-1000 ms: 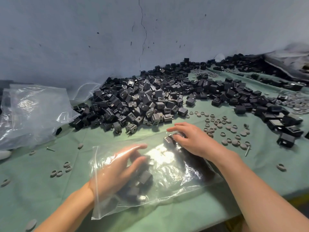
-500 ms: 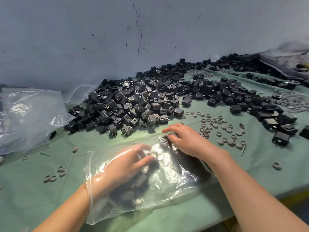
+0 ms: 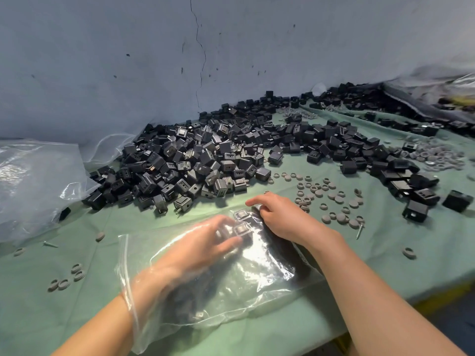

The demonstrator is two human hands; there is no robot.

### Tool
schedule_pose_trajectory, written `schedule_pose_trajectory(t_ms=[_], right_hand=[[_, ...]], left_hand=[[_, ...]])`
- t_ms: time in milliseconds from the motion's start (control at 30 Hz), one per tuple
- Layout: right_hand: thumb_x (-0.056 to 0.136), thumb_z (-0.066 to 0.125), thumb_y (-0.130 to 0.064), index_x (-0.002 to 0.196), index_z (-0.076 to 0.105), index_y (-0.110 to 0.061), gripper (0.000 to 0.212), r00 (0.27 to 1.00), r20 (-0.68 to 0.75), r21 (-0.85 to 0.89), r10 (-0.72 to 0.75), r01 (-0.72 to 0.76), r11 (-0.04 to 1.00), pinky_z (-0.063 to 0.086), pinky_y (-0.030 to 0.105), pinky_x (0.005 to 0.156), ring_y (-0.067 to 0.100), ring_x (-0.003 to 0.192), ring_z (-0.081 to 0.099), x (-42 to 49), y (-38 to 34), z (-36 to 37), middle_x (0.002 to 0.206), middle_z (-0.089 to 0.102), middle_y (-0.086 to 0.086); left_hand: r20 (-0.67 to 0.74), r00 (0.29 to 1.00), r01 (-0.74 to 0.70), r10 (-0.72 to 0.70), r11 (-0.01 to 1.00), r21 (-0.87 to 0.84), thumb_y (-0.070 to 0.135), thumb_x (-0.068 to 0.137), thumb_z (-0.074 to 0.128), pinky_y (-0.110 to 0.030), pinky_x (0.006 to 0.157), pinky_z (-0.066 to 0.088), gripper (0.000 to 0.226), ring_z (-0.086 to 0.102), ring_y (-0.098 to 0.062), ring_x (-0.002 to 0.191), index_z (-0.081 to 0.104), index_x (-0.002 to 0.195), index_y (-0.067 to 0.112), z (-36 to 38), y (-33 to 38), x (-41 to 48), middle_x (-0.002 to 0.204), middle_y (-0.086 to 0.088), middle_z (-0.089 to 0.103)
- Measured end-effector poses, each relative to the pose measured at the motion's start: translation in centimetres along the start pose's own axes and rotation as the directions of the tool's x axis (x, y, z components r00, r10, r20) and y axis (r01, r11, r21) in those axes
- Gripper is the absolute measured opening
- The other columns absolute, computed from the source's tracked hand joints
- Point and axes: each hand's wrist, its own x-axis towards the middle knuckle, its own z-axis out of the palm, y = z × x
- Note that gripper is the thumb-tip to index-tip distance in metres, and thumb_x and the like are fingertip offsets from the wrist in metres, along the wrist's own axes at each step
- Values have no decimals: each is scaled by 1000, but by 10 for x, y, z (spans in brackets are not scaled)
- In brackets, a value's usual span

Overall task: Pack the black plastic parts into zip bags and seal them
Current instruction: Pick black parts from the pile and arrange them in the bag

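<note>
More of left hand (image 3: 195, 250) inside zip bag (image 3: 259, 281) now, nearer right hand (image 3: 285, 219)

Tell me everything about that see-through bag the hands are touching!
The zip bag is clear, shiny, crinkled plastic lying on the green cloth near the table's front edge. Its zip strip runs along the open left end. The left hand reaches inside past the wrist, among black parts. The right hand holds its far end from outside.
</note>
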Motion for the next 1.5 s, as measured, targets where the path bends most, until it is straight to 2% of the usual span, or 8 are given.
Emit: schedule_pose_trajectory(t_ms=[133,300,433,533,833,1067,1267,1500], right_hand=[[103,36,-7,137,56,-29,46,1000,9,2,-7,7,1000,47,29,96,13,119,53,-1,0,-1,147,48,-1],[102,36,-8,138,55,-30,46,1000,12,-1,-8,8,1000,49,31,94,12,108,56,0,0,0,148,46,-1],[104,34,-13,138,54,-30,44,1000,5,5,-10,10,1000,44,28,99,11,122,50,2,3,2,149,44,-3],[105,34,-16,138,54,-30,41,999,-34,23,-14,15,1000,35,32,112,12,134,42,2,3,5,148,44,-5],[104,37,-17,139,53,-29,39,995,-86,-25,-48,46,999,30,35,116,12,137,36,2,-1,9,147,43,-8],[105,38,-19,138,53,-28,38,995,-81,-74,-52,46,996,29,35,115,13,137,35,-1,-4,11,147,43,-7],[105,38,-18,138,53,-28,38,995,-97,-61,-40,34,998,26,38,118,16,141,31,-2,-5,10,151,40,-4],[105,36,-17,139,53,-29,40,993,-115,-49,-30,25,999,23,40,120,17,143,27,-1,-4,6,153,38,-4]], left_hand=[[-53,998,40,-41,999,-26,58,78,53,-12,64,53,24,64,11,71,48,99,47,9,-6,5,77,13,67],[-16,1000,0,-2,997,-75,48,89,53,-8,60,51,5,65,10,65,50,92,46,11,0,7,76,35,65],[16,999,41,-39,986,-163,46,94,52,-16,64,54,22,70,-2,75,61,113,40,-1,5,-2,92,8,71],[22,1000,19,-19,1000,-12,38,102,44,-9,73,49,28,63,9,87,53,128,36,-15,3,-14,108,16,64],[47,999,5,1,992,-128,48,86,68,-37,56,56,34,67,-25,64,71,108,24,-47,-34,-76,82,-15,70],[202,978,50,-55,998,29,37,91,62,-33,82,57,37,67,-23,94,60,124,21,-37,-22,-64,110,-5,64],[205,978,57,-33,992,-115,19,94,65,-27,76,57,24,65,-8,84,59,113,7,-35,-12,-60,109,-5,63],[-58,998,-3,-29,868,-497,-10,94,51,-21,80,56,32,70,-9,92,57,123,2,-24,-10,-57,109,-17,67]])
